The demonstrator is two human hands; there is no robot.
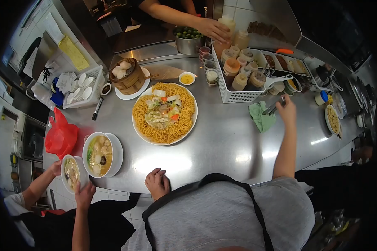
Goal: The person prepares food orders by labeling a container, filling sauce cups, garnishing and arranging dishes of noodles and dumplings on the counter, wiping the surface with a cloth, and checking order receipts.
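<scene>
My right hand (285, 109) is closed around a pair of metal tongs (270, 109), whose ends reach over a crumpled green cloth (262, 119) on the steel counter. Near the counter's front edge rests my left hand (157, 183), its fingers curled and nothing visible in them. Ahead of it stands a large white plate (195, 122) of crispy noodles (145, 125), topped in the middle with vegetables and pale pieces in sauce (163, 111). A large bowl of dumpling soup (99, 154) sits on a white plate to the left of my left hand.
A co-worker's hands (84, 195) hold a smaller soup bowl (71, 172) at left. Across the counter another person's hand (215, 30) reaches to a bottle (227, 25) above a white basket (238, 97) of bottles. A bamboo steamer (132, 81) and a red bag (62, 134) stand left.
</scene>
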